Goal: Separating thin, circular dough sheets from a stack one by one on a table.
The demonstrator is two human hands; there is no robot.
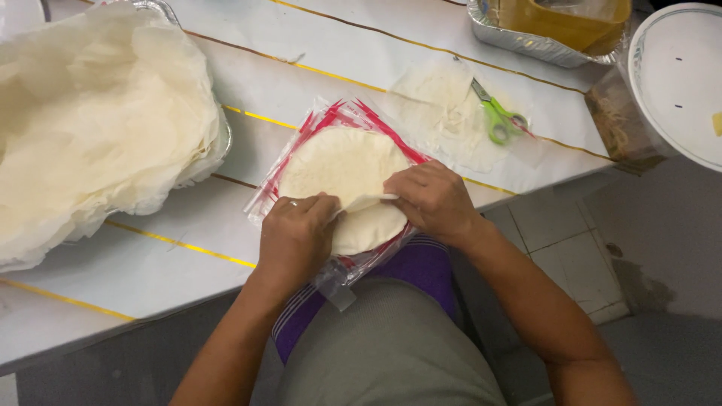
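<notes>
Both hands, left hand point(295, 234) and right hand point(431, 199), pinch a thin round wrapper point(342, 169) on its clear bag point(340, 274); upper left, a foil tray point(223, 135) holds loose sheets point(90, 128); green scissors point(498, 116) lie on the counter point(180, 218).

One head-worn view looks steeply down, close over the tabletop point(226, 218) edge, facing twelve o'clock; floor at four o'clock.

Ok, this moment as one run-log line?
left hand: on wrapper stack, pinching edge | right hand: peeling top sheet | stack: on plastic bag, table edge | nearby: scissors, tray of sheets
</notes>
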